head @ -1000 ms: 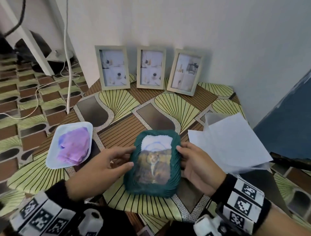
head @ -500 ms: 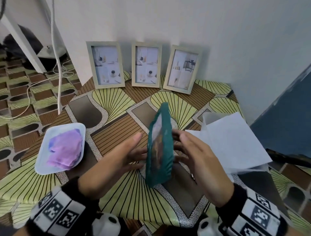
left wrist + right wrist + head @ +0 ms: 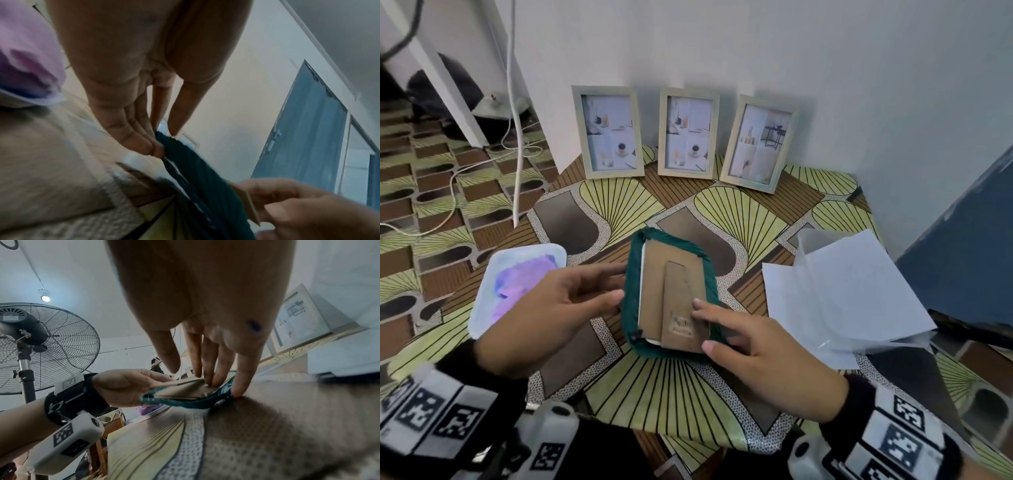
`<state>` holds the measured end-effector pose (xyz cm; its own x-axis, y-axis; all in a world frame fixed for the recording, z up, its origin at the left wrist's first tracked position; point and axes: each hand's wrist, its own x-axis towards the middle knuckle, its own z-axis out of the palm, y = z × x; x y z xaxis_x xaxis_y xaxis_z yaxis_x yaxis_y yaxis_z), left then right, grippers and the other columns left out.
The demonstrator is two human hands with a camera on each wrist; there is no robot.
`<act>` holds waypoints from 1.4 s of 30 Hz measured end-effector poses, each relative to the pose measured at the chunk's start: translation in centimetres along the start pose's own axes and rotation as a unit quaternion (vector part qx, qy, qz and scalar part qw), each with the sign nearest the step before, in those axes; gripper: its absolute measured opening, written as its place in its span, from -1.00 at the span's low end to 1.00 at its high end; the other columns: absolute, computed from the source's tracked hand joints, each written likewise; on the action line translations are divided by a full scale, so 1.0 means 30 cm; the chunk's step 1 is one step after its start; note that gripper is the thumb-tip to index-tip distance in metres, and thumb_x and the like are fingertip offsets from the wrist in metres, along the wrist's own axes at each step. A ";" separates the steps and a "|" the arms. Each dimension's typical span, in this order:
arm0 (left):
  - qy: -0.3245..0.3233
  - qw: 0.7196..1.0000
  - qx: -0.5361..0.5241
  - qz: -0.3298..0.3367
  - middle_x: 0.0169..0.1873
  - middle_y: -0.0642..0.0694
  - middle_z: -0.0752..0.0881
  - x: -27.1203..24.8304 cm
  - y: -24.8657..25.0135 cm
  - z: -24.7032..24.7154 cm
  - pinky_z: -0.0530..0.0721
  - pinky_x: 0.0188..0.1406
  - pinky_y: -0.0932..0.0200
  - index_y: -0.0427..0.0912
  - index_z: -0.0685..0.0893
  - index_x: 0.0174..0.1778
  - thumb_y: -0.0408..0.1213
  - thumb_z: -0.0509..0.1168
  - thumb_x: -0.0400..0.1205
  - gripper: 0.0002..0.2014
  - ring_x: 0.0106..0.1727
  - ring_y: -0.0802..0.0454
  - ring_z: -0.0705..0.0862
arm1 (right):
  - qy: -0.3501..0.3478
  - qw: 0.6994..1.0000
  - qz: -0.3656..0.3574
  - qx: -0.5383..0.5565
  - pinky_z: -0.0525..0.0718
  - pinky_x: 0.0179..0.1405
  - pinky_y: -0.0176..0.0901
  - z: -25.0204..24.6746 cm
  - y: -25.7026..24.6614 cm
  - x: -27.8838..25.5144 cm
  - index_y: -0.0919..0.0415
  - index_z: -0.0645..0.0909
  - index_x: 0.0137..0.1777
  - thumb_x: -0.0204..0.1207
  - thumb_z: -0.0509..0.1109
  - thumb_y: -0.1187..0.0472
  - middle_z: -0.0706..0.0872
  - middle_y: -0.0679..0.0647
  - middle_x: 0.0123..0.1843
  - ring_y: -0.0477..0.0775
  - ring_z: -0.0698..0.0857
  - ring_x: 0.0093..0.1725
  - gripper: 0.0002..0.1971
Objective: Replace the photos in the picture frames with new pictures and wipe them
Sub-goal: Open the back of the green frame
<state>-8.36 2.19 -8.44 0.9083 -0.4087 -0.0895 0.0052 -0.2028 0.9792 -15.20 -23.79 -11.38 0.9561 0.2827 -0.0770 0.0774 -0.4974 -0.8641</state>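
Note:
A green yarn-wrapped picture frame [image 3: 631,294] lies face down on the patterned table [image 3: 654,394], its brown cardboard back [image 3: 674,274] and folding stand upward. My left hand [image 3: 619,284] pinches the frame's left edge between thumb and fingers [image 3: 139,142], and that side sits slightly raised [image 3: 185,400]. My right hand [image 3: 702,325] rests straight fingers [image 3: 213,378] on the lower right of the cardboard back. Three pale wooden frames [image 3: 609,132] [image 3: 688,132] [image 3: 758,144] lean against the wall behind. A purple cloth [image 3: 520,284] lies in a white tray [image 3: 482,308] at the left.
White paper sheets and a clear plastic sleeve [image 3: 842,291] lie to the right of the green frame. The table ends at the left over a patterned floor with white cables [image 3: 517,137]. A standing fan [image 3: 41,345] is off to the left and a blue door [image 3: 962,257] to the right.
The green frame was turned over from picture side up, through standing on edge, to face down. My right hand has moved onto the cardboard back; my left stays at the left edge.

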 end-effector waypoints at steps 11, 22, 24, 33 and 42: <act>-0.021 0.946 0.305 0.110 0.02 0.24 0.71 -0.100 -0.022 -0.033 0.65 0.06 0.31 0.21 0.71 0.21 -0.24 0.44 0.58 -0.67 0.03 0.22 0.71 | 0.005 0.972 -0.092 -0.216 0.64 0.13 -0.19 -0.068 -0.031 -0.019 -0.06 0.70 0.21 0.51 0.44 0.14 0.74 -0.23 0.08 -0.22 0.67 0.10 -0.73; -0.156 0.778 0.577 0.193 0.17 0.20 0.66 -0.129 -0.060 -0.035 0.69 -0.04 0.06 0.19 0.64 0.34 0.04 0.10 0.70 -0.66 0.21 0.10 0.59 | -0.087 0.921 -0.115 -0.362 0.44 0.18 -0.28 -0.069 -0.018 0.036 -0.14 0.74 0.24 0.56 0.39 0.20 0.66 -0.17 0.15 -0.06 0.49 0.18 -0.68; -0.151 0.777 0.581 0.191 0.15 0.19 0.68 -0.130 -0.064 -0.034 0.68 -0.09 0.06 0.22 0.64 0.34 0.04 0.12 0.69 -0.66 0.18 0.09 0.60 | -0.098 0.917 -0.114 -0.370 0.46 0.16 -0.24 -0.076 -0.017 0.042 -0.16 0.74 0.25 0.56 0.42 0.17 0.68 -0.17 0.13 -0.05 0.52 0.16 -0.69; -0.120 0.792 0.557 0.219 0.05 0.20 0.73 -0.101 -0.093 -0.034 0.63 -0.07 0.07 0.09 0.78 0.05 0.09 0.23 0.67 -0.73 0.11 0.11 0.64 | -0.110 0.901 -0.117 -0.403 0.46 0.06 -0.19 -0.076 -0.030 0.056 -0.11 0.78 0.17 0.56 0.43 0.08 0.76 -0.14 0.10 0.04 0.60 0.09 -0.78; -0.113 0.863 0.451 0.198 0.06 0.28 0.67 -0.118 -0.106 -0.050 0.66 0.01 0.13 0.07 0.76 -0.04 0.07 0.33 0.63 -0.81 0.09 0.29 0.64 | -0.119 0.904 -0.103 -0.397 0.47 0.13 -0.20 -0.066 -0.039 0.045 -0.07 0.76 0.05 0.50 0.47 -0.06 0.66 -0.21 0.09 -0.11 0.47 0.09 -0.82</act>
<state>-10.97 5.62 -10.97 0.6596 -0.7467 0.0864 -0.7067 -0.5768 0.4097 -13.43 -24.43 -9.48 0.8182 0.5571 -0.1418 0.5151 -0.8200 -0.2495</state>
